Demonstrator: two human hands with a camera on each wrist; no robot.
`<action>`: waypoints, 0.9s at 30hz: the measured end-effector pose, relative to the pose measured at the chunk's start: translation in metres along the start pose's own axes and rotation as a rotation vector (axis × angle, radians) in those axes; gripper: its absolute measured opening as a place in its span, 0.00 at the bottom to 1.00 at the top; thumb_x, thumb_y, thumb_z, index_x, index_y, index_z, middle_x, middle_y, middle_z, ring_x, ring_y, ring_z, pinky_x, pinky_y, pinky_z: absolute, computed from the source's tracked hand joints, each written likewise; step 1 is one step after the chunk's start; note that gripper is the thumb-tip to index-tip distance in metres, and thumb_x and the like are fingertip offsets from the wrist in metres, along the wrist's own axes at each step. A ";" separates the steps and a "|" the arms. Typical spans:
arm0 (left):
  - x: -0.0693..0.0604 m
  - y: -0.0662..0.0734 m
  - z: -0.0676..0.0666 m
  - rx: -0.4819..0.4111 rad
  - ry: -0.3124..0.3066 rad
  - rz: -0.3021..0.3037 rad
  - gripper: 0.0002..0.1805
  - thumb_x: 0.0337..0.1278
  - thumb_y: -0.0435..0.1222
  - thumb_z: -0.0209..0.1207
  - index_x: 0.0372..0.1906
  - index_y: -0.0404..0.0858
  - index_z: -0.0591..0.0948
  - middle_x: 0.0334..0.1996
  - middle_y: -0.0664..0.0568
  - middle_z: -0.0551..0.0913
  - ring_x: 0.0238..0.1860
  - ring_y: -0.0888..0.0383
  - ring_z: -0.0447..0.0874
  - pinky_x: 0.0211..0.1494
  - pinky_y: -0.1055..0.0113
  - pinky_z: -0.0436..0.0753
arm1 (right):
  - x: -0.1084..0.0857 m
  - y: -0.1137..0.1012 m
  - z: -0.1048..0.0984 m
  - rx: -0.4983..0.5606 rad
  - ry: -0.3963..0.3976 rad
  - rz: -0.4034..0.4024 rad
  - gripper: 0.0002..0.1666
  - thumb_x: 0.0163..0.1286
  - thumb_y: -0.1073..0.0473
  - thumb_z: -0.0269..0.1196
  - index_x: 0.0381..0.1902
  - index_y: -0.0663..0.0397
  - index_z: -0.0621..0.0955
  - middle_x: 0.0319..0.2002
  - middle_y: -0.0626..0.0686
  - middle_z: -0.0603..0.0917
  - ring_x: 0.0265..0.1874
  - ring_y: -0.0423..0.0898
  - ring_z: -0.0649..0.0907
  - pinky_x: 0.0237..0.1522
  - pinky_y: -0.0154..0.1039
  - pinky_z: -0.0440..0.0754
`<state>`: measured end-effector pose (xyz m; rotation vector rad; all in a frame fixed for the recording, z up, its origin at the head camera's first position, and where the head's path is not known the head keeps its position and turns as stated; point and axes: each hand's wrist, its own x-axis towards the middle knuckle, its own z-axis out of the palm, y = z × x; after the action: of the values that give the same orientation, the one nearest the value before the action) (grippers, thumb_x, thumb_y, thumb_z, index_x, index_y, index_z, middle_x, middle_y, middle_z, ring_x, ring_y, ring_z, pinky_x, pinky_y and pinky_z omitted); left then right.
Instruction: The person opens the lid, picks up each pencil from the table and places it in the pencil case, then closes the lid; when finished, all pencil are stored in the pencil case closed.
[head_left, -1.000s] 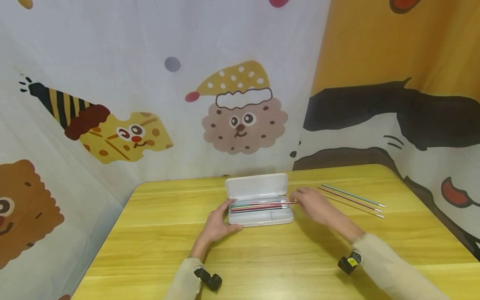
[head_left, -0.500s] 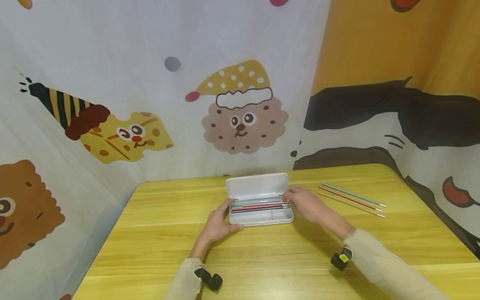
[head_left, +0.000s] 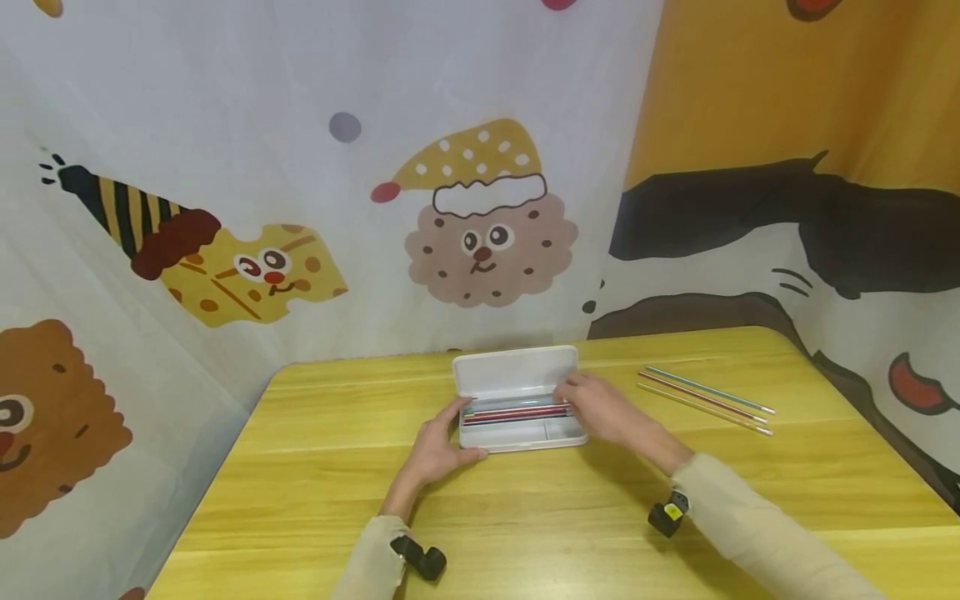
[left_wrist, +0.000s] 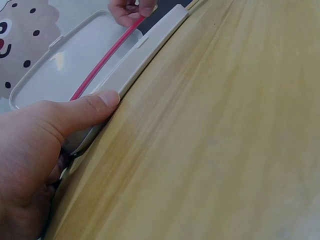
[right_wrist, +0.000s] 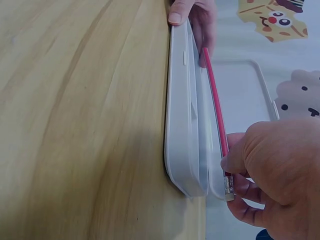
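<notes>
A white pencil case point(head_left: 502, 435) stands with its lid point(head_left: 517, 372) raised at the back of the table. My left hand point(head_left: 433, 450) holds its left end, thumb on the front rim and fingers round the end. Several pencils point(head_left: 510, 417) lie lengthwise in the rear compartment. At the case's right end, my right hand point(head_left: 603, 408) pinches a red pencil point(right_wrist: 216, 100) near its white eraser. In the right wrist view that pencil points toward the left hand, above the case; whether its far tip touches the case I cannot tell.
Right of the case, a blue-green pencil point(head_left: 708, 389), a red one point(head_left: 693, 394) and a pale one point(head_left: 701, 403) lie side by side on the wooden table point(head_left: 525, 533). A printed curtain point(head_left: 300, 167) hangs behind the table.
My right hand has moved left with the red pencil, from beyond the case's right end to over that end. The left hand has stayed on the case.
</notes>
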<state>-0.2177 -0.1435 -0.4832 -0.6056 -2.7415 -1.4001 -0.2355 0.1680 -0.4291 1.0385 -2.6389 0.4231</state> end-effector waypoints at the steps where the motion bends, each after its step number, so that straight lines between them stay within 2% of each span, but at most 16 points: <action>1: 0.000 0.000 0.000 0.002 -0.001 -0.001 0.49 0.41 0.41 0.80 0.72 0.41 0.68 0.70 0.40 0.68 0.70 0.46 0.66 0.70 0.54 0.68 | 0.001 0.000 0.001 -0.003 0.001 -0.003 0.16 0.57 0.78 0.64 0.40 0.58 0.85 0.39 0.55 0.83 0.39 0.53 0.83 0.45 0.48 0.84; 11: -0.001 -0.001 0.000 -0.006 0.001 0.001 0.49 0.41 0.41 0.80 0.71 0.41 0.69 0.70 0.40 0.68 0.70 0.46 0.66 0.70 0.55 0.68 | 0.007 -0.007 0.005 -0.022 -0.061 0.020 0.19 0.55 0.78 0.66 0.42 0.55 0.86 0.42 0.54 0.82 0.42 0.52 0.81 0.48 0.47 0.83; 27: 0.000 0.000 0.000 -0.003 0.002 0.004 0.49 0.40 0.40 0.80 0.71 0.40 0.69 0.70 0.40 0.69 0.69 0.45 0.67 0.70 0.54 0.68 | 0.014 -0.011 0.013 -0.014 -0.091 0.022 0.16 0.57 0.76 0.65 0.41 0.55 0.86 0.40 0.54 0.82 0.43 0.53 0.81 0.51 0.48 0.82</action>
<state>-0.2181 -0.1432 -0.4830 -0.6088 -2.7351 -1.4040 -0.2400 0.1469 -0.4340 1.0495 -2.7313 0.3692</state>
